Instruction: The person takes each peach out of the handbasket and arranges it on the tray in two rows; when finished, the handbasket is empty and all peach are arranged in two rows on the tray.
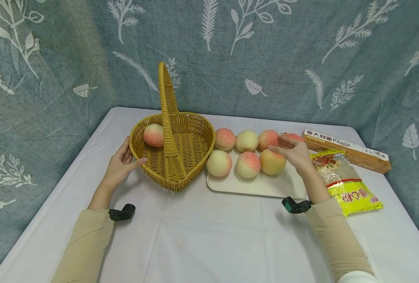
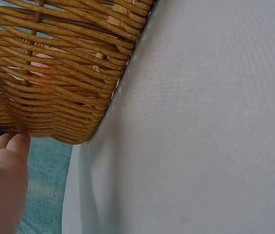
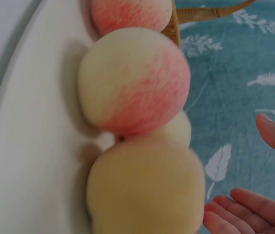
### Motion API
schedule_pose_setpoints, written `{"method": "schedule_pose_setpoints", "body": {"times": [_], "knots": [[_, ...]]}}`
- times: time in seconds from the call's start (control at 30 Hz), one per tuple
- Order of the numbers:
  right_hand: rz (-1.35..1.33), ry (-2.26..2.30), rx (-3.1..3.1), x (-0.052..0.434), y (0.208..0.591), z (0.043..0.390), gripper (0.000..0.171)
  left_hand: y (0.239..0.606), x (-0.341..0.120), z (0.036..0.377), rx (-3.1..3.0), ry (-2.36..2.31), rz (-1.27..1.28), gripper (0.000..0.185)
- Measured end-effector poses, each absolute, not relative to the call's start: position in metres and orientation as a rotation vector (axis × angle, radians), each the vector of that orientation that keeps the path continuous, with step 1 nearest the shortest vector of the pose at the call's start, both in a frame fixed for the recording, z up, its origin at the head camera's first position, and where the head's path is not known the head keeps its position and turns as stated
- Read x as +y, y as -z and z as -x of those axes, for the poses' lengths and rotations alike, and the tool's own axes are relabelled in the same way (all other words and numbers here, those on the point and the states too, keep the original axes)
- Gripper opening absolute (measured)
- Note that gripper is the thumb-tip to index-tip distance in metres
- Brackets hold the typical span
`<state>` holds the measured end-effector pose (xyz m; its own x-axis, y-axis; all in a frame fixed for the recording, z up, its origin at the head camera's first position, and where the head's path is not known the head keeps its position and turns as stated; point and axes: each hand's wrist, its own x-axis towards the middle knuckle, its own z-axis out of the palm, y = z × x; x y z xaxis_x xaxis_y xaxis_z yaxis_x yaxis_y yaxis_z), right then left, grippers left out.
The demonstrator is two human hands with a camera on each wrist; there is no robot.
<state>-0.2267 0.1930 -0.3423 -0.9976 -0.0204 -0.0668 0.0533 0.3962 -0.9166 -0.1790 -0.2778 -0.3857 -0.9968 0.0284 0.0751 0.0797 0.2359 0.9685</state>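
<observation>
A heart-shaped wicker basket (image 1: 191,129) with a tall handle stands left of centre and holds one peach (image 1: 154,135). My left hand (image 1: 121,164) rests against the basket's left wall (image 2: 54,97), thumb on the rim, fingers relaxed. A white tray (image 1: 255,184) to the right carries several peaches. My right hand (image 1: 291,151) hovers with loose fingers just over the yellowish peach (image 1: 271,162) at the tray's right end, holding nothing. In the right wrist view that yellowish peach (image 3: 144,192) lies beside the fingertips (image 3: 234,209), with a pink-blushed peach (image 3: 135,85) behind it.
A yellow packet of food (image 1: 347,182) and a long orange box (image 1: 347,150) lie right of the tray. The white tablecloth (image 1: 202,236) is bare in front. A blue leaf-patterned curtain hangs behind and on both sides of the table.
</observation>
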Motion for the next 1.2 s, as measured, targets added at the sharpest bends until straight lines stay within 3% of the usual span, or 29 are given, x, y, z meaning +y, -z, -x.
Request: {"method": "schedule_pose_setpoints", "body": {"times": [0.7,1.2], "knots": [[0.368,1.652,2.466,0.063,0.310,0.250,0.062,0.389,-0.280,0.181,-2.443,1.926,0.105,0.090],[0.313,1.378,2.518,-0.017,0.313,0.277,0.074,0.390,-0.279,0.180,-2.425,1.935,0.143,0.089]]}}
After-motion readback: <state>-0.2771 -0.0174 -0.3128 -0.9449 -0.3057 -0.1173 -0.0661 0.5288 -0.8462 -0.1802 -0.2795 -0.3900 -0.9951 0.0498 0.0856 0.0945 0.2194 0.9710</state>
